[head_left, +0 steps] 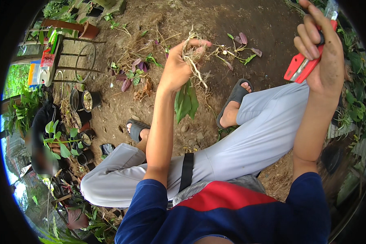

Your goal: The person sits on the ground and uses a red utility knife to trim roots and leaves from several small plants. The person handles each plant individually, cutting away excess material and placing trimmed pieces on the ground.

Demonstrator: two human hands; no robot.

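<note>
Raised over the soil, my left hand (178,67) grips a small plant by its base. Pale, stringy roots (195,67) stick out above and beside the fingers, and its green leaves (186,101) hang below the palm. High on the right, my right hand (323,53) is wrapped round a red utility knife (300,67). The knife's clear-and-grey end reaches the upper edge of the view; I cannot make out how far the blade is out. The two hands are well apart.
Cut stems with purple and green leaves (136,73) lie scattered on the dirt, with another cutting (238,51) farther right. Several black pots (85,99) line the left side beside a metal stand (59,61). Leafy plants (356,61) border the right. My sandalled feet rest on the ground.
</note>
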